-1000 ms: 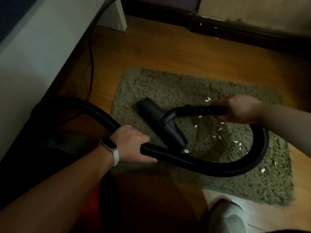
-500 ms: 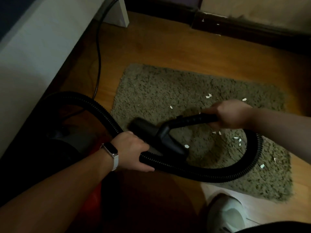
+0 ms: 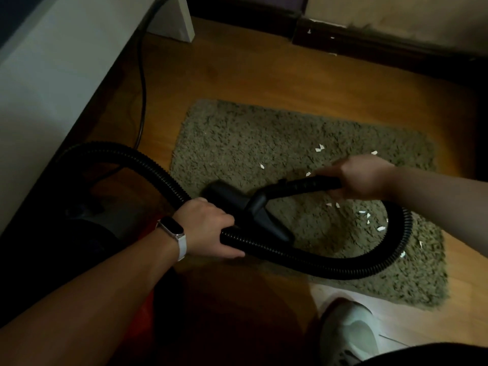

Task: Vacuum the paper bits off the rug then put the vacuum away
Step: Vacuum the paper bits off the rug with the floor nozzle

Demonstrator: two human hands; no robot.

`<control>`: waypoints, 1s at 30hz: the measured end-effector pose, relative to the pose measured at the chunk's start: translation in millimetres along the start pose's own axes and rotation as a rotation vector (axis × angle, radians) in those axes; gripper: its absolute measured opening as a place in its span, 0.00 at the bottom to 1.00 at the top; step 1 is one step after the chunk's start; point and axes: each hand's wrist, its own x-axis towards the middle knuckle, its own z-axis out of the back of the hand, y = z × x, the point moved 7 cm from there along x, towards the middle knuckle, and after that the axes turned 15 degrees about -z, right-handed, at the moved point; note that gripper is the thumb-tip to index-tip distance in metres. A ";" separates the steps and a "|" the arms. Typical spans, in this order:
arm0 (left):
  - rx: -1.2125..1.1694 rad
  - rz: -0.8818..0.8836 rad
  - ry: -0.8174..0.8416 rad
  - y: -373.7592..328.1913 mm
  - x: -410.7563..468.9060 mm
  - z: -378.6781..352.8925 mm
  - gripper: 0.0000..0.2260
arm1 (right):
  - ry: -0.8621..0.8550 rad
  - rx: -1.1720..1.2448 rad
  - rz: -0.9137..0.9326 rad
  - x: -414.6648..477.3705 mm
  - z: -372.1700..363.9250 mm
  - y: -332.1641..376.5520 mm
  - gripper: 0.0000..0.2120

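A shaggy olive rug (image 3: 264,138) lies on the wood floor. Several white paper bits (image 3: 367,215) are scattered over its right half. The black floor nozzle (image 3: 237,204) rests on the rug's near left part. My right hand (image 3: 361,178) grips the black wand handle (image 3: 303,186) leading to the nozzle. My left hand (image 3: 208,228), with a watch on the wrist, grips the black ribbed hose (image 3: 317,262), which loops around the rug's near side. The dark vacuum body (image 3: 87,207) sits in shadow at the left, mostly hidden.
A white cabinet side (image 3: 52,88) runs along the left, with a black power cord (image 3: 142,83) trailing down beside it. A dark baseboard (image 3: 369,46) lines the far wall, with paper bits by it. My white shoe (image 3: 351,336) stands just off the rug's near edge.
The nozzle has slid left and toward me across the rug, uncovering paper bits behind it. Both hands kept their grips and moved along with it.
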 end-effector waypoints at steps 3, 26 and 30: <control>-0.018 0.081 0.085 7.7 13.6 1.6 0.28 | 0.021 0.075 -0.185 -4.7 -1.4 -43.1 0.19; 0.009 -0.080 0.100 16.8 59.9 35.5 0.31 | -0.065 0.417 -0.693 -113.0 -38.8 -98.9 0.15; -0.004 -0.119 -0.024 14.0 54.3 34.4 0.32 | -0.029 0.421 -0.611 -114.7 -43.3 -93.3 0.09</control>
